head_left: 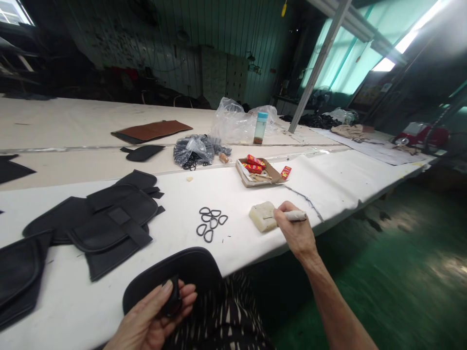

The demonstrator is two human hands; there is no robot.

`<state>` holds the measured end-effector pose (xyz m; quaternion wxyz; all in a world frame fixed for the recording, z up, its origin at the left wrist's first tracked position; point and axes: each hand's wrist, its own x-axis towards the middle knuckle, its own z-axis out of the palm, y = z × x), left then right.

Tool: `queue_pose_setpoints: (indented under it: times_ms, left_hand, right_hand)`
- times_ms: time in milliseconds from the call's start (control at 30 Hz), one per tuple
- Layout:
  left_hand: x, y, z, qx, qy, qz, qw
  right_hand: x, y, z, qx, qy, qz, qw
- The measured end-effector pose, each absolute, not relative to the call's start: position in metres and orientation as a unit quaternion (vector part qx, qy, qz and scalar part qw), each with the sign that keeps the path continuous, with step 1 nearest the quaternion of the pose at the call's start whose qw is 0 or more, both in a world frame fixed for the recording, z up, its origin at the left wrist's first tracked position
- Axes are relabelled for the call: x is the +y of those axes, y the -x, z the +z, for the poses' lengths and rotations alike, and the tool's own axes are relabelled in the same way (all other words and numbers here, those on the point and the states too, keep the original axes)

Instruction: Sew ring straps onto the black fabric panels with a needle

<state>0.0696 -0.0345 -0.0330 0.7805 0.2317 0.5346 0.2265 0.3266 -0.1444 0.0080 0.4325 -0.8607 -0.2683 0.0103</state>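
My right hand [294, 228] is closed round the pale, wrapped handle of an awl [295, 215]. The awl's thin tip lies against a yellowish block of wax [260, 219] on the white table. Low in the view, my left hand [153, 311] pinches a small folded piece of black leather [173, 297] between thumb and fingers. Under that hand, a rounded black leather panel [197, 265] with a raised edge rests at the table's edge and over the lap. Several black D-rings [208, 217] lie loose between the two hands.
Black leather pieces [113, 218] are heaped at the left. Beyond the wax stands a cardboard box [257, 181] with red packets. Farther back are a bagged black bundle [193, 150], a brown sheet [156, 130] and a blue-capped bottle [260, 129]. A metal post [321, 63] rises behind.
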Motion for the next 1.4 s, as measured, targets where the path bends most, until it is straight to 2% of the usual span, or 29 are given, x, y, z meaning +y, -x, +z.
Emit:
queue_pose_setpoints:
  times_ms: [300, 467, 533, 633, 733, 1000, 1400]
  left_hand:
    - [-0.035, -0.066, -0.036, 0.503, -0.247, 0.228, 0.796]
    - [-0.04, -0.066, -0.029, 0.467, -0.263, 0.236, 0.81]
    - [-0.042, -0.065, -0.027, 0.445, -0.265, 0.235, 0.823]
    - [-0.045, -0.063, -0.028, 0.419, -0.258, 0.241, 0.837]
    - [-0.046, -0.062, -0.03, 0.412, -0.255, 0.244, 0.84]
    - [-0.045, -0.061, -0.03, 0.393, -0.264, 0.231, 0.85]
    - [-0.043, -0.057, -0.034, 0.37, -0.265, 0.222, 0.863]
  right_hand:
    - [-0.147, -0.326, -0.005, -0.254, 0.854, 0.014, 0.454]
    - [-0.16, -0.324, -0.014, -0.241, 0.831, 0.026, 0.501]
    - [-0.168, -0.325, -0.016, -0.182, 0.806, 0.028, 0.563]
    - [-0.176, -0.323, -0.014, -0.116, 0.69, 0.073, 0.711]
    - [-0.179, -0.304, -0.008, -0.087, 0.6, 0.172, 0.776]
    - [-0.155, -0.211, -0.019, -0.162, 0.529, 0.396, 0.733]
    - [-0.133, -0.191, -0.038, -0.197, 0.531, 0.413, 0.713]
